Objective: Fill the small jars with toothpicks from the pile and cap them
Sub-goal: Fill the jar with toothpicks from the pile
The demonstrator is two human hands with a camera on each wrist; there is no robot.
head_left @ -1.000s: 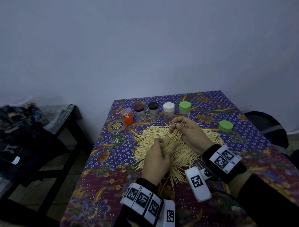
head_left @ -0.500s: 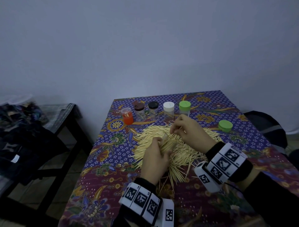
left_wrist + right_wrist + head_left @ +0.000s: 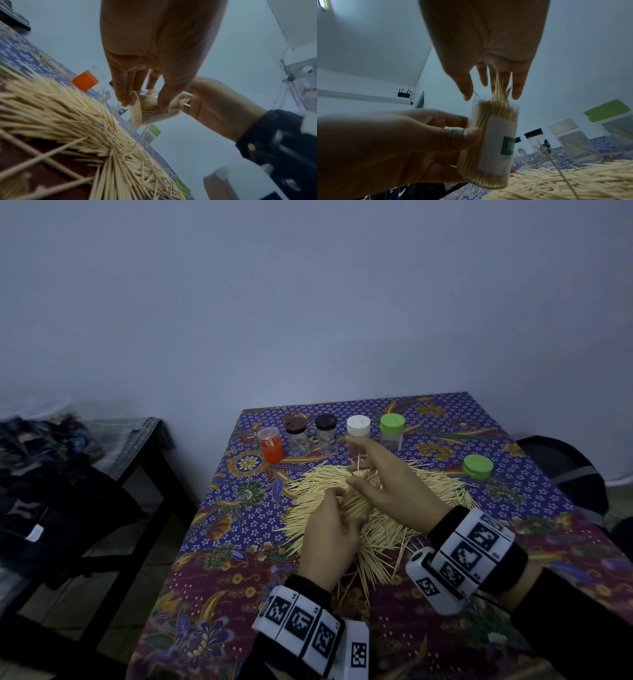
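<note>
Toothpick jar (image 3: 489, 142), clear plastic cylinder with a white paper label, packed tight with pale wooden sticks and gripped at a tilt in the left hand (image 3: 330, 537) above the pile of toothpicks (image 3: 383, 510). Right hand (image 3: 387, 477) poised over the jar's open mouth, fingers (image 3: 517, 86) straight and apart, a few toothpicks (image 3: 498, 86) standing up among them. Pile spread in a loose, bristling heap at mid-table, on a floral batik cloth (image 3: 246, 529) in blue, maroon and gold. Five more small jars in a row at the far edge of the table: orange-labelled jar (image 3: 270, 445), then jars with brown cap (image 3: 295, 424), black cap (image 3: 325, 422), white cap (image 3: 358, 425) and green cap (image 3: 392, 423). One loose green lid (image 3: 478, 466), round and ridged, lying right of the pile.
</note>
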